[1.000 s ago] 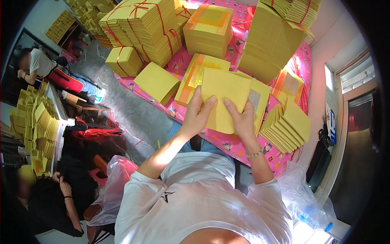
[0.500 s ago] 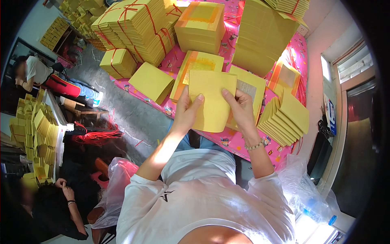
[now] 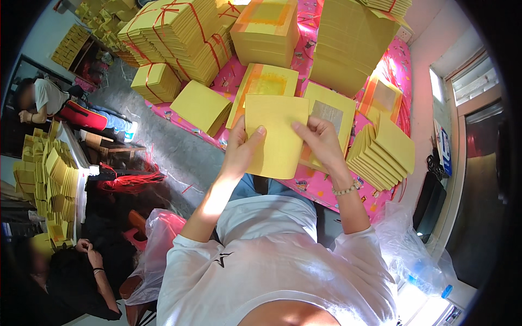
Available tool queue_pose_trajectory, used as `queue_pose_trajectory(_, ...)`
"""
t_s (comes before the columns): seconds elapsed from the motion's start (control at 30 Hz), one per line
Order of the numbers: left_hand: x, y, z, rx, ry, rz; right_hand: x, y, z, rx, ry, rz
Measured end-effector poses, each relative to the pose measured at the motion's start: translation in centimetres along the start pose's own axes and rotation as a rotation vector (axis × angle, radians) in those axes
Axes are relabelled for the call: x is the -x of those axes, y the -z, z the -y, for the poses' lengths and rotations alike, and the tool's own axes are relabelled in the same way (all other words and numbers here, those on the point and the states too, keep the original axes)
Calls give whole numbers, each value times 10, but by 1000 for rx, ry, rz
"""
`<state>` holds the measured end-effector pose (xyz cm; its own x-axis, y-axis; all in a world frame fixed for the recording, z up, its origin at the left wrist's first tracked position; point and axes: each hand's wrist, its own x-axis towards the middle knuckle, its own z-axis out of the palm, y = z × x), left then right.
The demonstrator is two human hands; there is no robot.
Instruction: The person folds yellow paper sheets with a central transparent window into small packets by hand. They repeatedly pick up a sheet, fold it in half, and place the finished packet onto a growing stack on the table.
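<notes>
A folded piece of yellow paper (image 3: 276, 136) is held up in front of me, over the near edge of a pink patterned tablecloth (image 3: 321, 190). My left hand (image 3: 243, 149) grips its left edge, thumb on the face and the other fingers behind. At the right edge, my right hand (image 3: 321, 142), with a beaded bracelet at the wrist, pinches it the same way. Beyond it lie a yellow stack with an orange-bordered panel (image 3: 266, 84) and a sheet with a grey rectangle (image 3: 333, 113). Several folded papers (image 3: 375, 155) stand fanned at the right; another folded paper (image 3: 200, 106) rests at the left.
Yellow bundles tied with red string (image 3: 174, 41) and tall paper stacks (image 3: 348, 51) fill the table's far side. Two people (image 3: 46, 100) are at the left near a paper-laden side table (image 3: 79, 190). Clear plastic bags (image 3: 402, 244) hang low at the right.
The folded paper and both hands have shifted slightly left. The paper's right edge now looks straighter, and the right-hand fingers sit nearer that edge.
</notes>
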<state>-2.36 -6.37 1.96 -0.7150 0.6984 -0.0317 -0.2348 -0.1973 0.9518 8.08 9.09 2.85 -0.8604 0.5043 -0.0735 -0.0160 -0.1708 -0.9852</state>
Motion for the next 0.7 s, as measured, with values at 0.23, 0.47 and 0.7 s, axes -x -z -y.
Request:
queue_pose_trajectory(0.23,2,7,-1,55,49,18,1,1,-14,81,18,66)
queue_pose_trajectory(0.47,3,16,6,26,30,-34,0,-1,-17,120,-120,192)
queue_pose_trajectory(0.7,4,25,-6,4,-30,-82,-2,-17,-9,143,-186,269)
